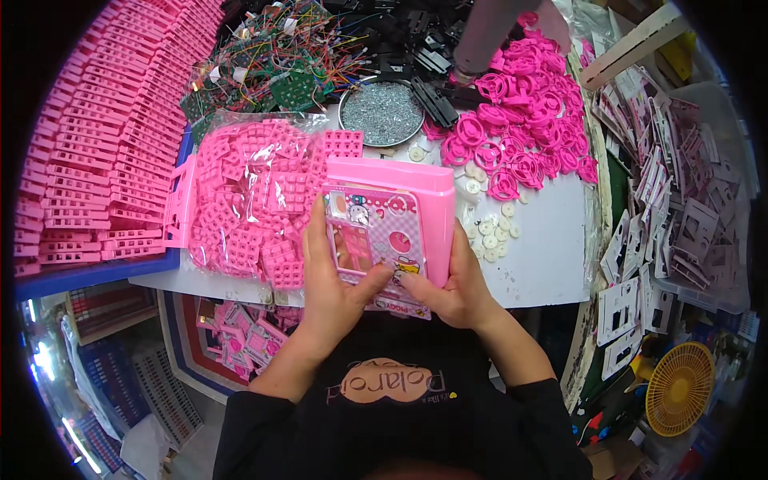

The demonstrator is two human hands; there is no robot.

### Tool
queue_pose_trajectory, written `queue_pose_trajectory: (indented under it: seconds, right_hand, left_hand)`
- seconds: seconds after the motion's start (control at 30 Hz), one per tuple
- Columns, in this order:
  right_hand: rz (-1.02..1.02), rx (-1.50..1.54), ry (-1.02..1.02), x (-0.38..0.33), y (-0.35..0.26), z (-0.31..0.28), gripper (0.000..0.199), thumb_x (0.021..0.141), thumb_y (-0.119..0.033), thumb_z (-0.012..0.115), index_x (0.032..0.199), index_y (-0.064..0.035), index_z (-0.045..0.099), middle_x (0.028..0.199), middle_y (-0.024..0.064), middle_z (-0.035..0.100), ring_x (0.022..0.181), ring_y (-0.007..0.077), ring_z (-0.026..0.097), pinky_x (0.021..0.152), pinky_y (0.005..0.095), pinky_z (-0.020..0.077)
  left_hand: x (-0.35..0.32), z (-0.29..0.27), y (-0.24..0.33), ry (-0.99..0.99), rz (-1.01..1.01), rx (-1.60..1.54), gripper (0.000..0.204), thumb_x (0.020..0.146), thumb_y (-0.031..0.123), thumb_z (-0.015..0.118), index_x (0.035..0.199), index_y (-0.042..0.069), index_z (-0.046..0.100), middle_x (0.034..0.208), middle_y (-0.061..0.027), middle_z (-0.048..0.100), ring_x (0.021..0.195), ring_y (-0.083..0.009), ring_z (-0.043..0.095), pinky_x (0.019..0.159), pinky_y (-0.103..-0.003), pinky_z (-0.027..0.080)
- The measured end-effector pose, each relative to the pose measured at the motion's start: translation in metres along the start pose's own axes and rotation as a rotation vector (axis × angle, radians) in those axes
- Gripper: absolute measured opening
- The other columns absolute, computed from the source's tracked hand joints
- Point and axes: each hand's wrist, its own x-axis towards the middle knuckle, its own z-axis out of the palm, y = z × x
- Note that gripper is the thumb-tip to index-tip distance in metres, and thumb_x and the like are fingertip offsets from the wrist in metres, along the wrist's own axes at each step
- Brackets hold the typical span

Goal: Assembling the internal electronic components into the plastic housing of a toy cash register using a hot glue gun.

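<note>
Between my two hands, above the front edge of the table, is a pink plastic housing with a printed faceplate in front of it. The faceplate has cartoon pictures, a checked pattern and cut-out openings. My left hand grips the faceplate's left edge, its thumb lying across the lower part. Around the housing's right side wraps my right hand, with its thumb pressed on the faceplate's lower area near my other thumb. The fingers behind the pieces are hidden. How far the faceplate is seated on the housing, I cannot tell.
Left of my hands lies a clear bag of pink keypads, beside stacked pink housings. Behind are wired circuit boards, a round tray of screws and pink rings. White discs lie right; printed panels stand farther right.
</note>
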Motion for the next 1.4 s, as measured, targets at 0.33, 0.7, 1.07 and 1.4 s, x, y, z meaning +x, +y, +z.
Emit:
queue_pose_trajectory:
  seconds: [0.33, 0.7, 1.07, 1.4]
  right_hand:
    - [-0.092, -0.026, 0.048, -0.003, 0.016, 0.013, 0.068, 0.086, -0.02, 0.075, 0.138, 0.0041, 0.04, 0.109, 0.0167, 0.061, 0.093, 0.0266, 0.063, 0.082, 0.0386, 0.0505]
    - [-0.197, -0.177, 0.042, 0.002, 0.002, 0.011, 0.065, 0.085, -0.02, 0.076, 0.136, 0.0033, 0.042, 0.105, 0.0161, 0.063, 0.089, 0.0288, 0.065, 0.077, 0.0391, 0.0509]
    - [-0.03, 0.122, 0.119, -0.005, 0.016, 0.03, 0.064, 0.089, -0.012, 0.07, 0.139, 0.0063, 0.036, 0.118, 0.0178, 0.06, 0.107, 0.024, 0.062, 0.091, 0.0367, 0.0492]
    - [0.177, 0.685, 0.063, 0.001, 0.001, 0.011, 0.071, 0.089, -0.005, 0.07, 0.148, 0.0012, 0.031, 0.13, 0.0137, 0.054, 0.121, 0.0199, 0.056, 0.099, 0.0357, 0.0489]
  left_hand:
    - [0.004, -0.014, 0.0, 0.013, -0.024, 0.017, 0.114, 0.072, 0.023, 0.089, 0.158, -0.001, 0.017, 0.129, -0.0165, 0.043, 0.112, -0.0271, 0.052, 0.091, -0.036, 0.047]
    - [0.0, -0.032, 0.002, -0.023, -0.065, 0.172, 0.114, 0.07, 0.021, 0.089, 0.158, 0.0, 0.019, 0.122, -0.0101, 0.044, 0.094, -0.0168, 0.044, 0.077, -0.029, 0.042]
    - [-0.004, -0.009, -0.004, -0.016, -0.064, 0.135, 0.105, 0.078, 0.012, 0.083, 0.158, 0.0, 0.016, 0.135, -0.0162, 0.04, 0.106, -0.0212, 0.05, 0.088, -0.032, 0.046]
    - [0.023, -0.014, 0.0, 0.052, -0.075, -0.183, 0.058, 0.096, 0.022, 0.068, 0.142, -0.002, 0.042, 0.126, -0.0117, 0.054, 0.1, -0.0152, 0.06, 0.08, -0.026, 0.053]
